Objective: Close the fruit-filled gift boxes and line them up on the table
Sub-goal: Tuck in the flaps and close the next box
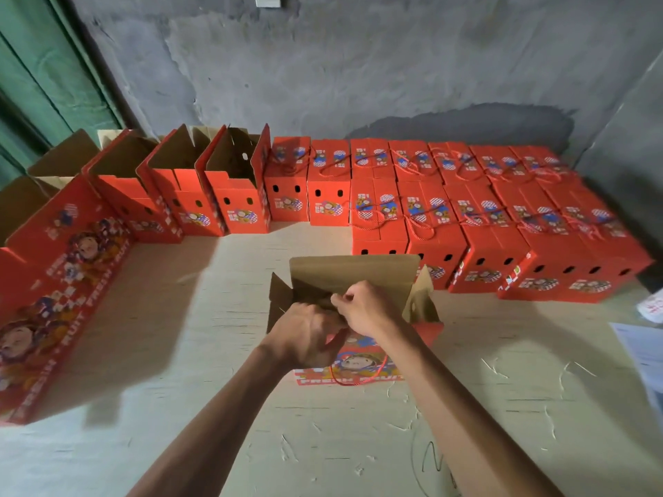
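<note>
One open red printed cardboard gift box [362,360] is sitting on the pale scratched tabletop [502,389] at frame centre, brown flaps standing up. The left hand [308,335] is curling its fingers over the box's near top edge, gripping it; the right hand [369,310] is pinching something small at the box mouth, too hidden to identify. A red cord handle [358,382] is hanging down the front face. At ten o'clock, four open red boxes [201,195] are standing in a row. From twelve to two o'clock, closed red boxes [466,217] are lining up in two rows, roughly twelve visible. White papers [642,353] are lying at three o'clock.
</note>
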Motion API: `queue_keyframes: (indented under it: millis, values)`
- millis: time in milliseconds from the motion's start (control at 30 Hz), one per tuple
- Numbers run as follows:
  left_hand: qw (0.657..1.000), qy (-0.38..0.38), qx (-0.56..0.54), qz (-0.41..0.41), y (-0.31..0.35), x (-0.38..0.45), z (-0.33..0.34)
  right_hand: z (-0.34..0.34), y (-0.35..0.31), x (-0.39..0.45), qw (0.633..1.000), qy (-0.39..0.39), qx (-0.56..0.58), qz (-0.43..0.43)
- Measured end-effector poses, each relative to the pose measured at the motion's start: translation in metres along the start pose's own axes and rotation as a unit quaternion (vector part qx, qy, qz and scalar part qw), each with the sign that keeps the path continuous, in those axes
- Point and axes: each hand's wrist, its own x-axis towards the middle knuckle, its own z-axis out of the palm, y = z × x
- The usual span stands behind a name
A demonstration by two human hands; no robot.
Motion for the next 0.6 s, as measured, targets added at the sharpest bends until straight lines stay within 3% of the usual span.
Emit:
queue_keyframes:
  millis: [333, 600]
  values:
    - [0.999, 0.044, 0.009, 0.01, -0.029, -0.017, -0.002, 0.008, 0.008, -0.007, 0.998, -0.065, -0.015, 0.013]
    - [0.989, 0.087, -0.066, -0.102, -0.038, -0.028, -0.01, -0.013, 0.02, -0.011, 0.99, -0.14, 0.022, 0.025]
